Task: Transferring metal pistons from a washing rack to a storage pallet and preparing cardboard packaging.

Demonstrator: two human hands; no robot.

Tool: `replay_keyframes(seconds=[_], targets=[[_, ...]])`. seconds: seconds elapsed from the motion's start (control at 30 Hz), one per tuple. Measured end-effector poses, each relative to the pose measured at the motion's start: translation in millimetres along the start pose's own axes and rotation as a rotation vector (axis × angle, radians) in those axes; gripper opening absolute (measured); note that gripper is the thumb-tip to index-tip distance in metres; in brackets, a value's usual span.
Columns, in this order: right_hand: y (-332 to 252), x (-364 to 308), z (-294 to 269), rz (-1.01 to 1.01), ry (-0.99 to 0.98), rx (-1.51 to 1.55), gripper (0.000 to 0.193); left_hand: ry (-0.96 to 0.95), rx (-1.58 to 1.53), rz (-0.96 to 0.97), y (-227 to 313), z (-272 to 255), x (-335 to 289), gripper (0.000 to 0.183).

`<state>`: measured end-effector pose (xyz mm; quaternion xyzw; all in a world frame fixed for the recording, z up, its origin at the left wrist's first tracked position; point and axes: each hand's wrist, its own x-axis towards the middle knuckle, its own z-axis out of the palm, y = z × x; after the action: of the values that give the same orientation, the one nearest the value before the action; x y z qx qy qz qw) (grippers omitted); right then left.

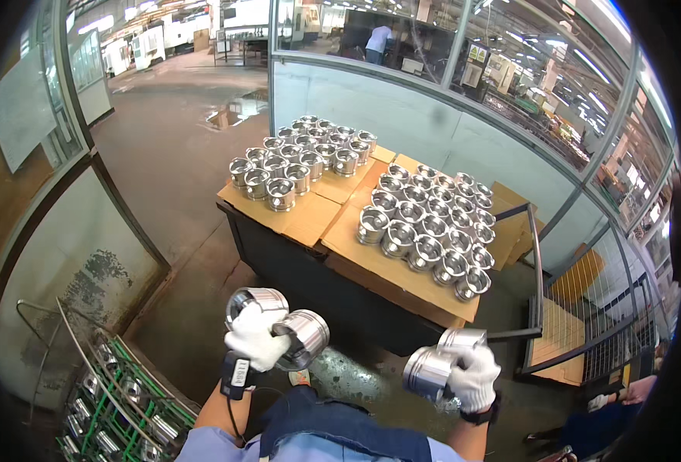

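Note:
Both of my hands wear white knit gloves. My left hand is closed on two shiny metal pistons, one upper piston and one lower piston beside it. Two more pistons are gripped by my right hand: a nearer piston and another piston just behind it. All four hang in the air before the table, which is covered with cardboard. On it stand a left group of pistons and a right group of pistons, upright in close rows.
At the lower left, a green-barred rack holds several pistons. A black wire-mesh cart stands to the right, with cardboard in it. Behind the table runs a partition with windows. Part of another person shows at the lower right; a doorway opens at the upper left.

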<state>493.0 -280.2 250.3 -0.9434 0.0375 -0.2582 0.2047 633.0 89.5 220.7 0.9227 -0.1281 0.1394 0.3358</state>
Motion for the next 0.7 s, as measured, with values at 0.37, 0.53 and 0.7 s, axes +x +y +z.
replay_keyframes(seconds=[0.37, 0.53, 0.7], targets=[[-12.7, 336.4, 123.5, -0.181, -0.077, -0.124, 0.018, -0.237, 0.173, -0.067, -46.5, 59.3, 125.7, 0.049], [-26.9, 456.0, 242.6, -0.254, -0.389, -0.234, 0.03, -0.163, 0.202, -0.186, -33.3, 84.9, 173.5, 0.045], [-33.6, 513.4, 359.5, -0.327, -0.747, -0.367, 0.04, -0.258, 0.304, -0.168, -22.2, 105.6, 236.4, 0.04]])
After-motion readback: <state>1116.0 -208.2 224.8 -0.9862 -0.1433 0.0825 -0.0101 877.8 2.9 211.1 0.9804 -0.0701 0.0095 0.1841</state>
